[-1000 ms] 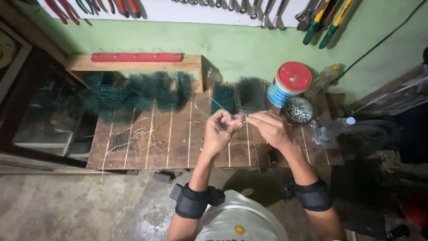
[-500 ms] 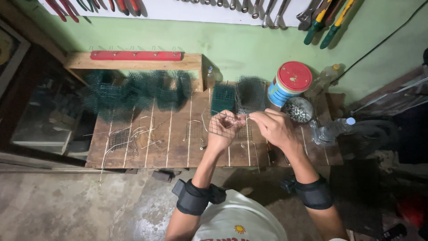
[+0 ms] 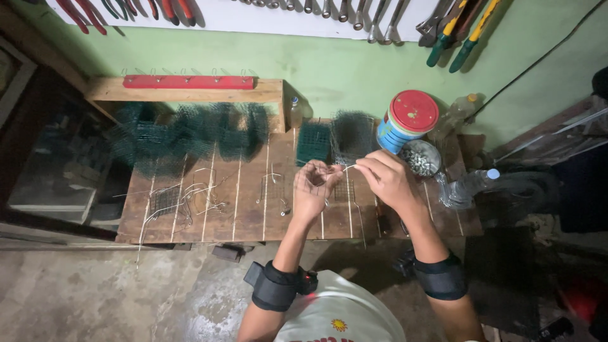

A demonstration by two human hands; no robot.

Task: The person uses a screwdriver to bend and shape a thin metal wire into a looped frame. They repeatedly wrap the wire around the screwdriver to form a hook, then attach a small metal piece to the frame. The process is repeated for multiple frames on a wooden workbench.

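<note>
While your left hand (image 3: pixel 315 185) has turned palm-up, fingers curled on the wire (image 3: pixel 347 168), your right hand (image 3: pixel 387 179) pinches its end; both hover over the bench (image 3: pixel 253 209) as before.

Single view only: head-worn cam, looks steeply down from above wearer, faces far green wall (image 3: pixel 342 69). Mid range, not close. Wooden bench (image 3: pixel 247 209) fills centre, concrete floor (image 3: pixel 95 297) near edge at bottom, tool rack (image 3: pixel 266 12) cut off at top edge. Wearer's chest and both banded forearms enter from bottom; left hand (image 3: pixel 313 187) and right hand (image 3: pixel 386 180) sit just right of frame centre. Dark cabinet far left, clutter far right. No second view, so no shared area.
</note>
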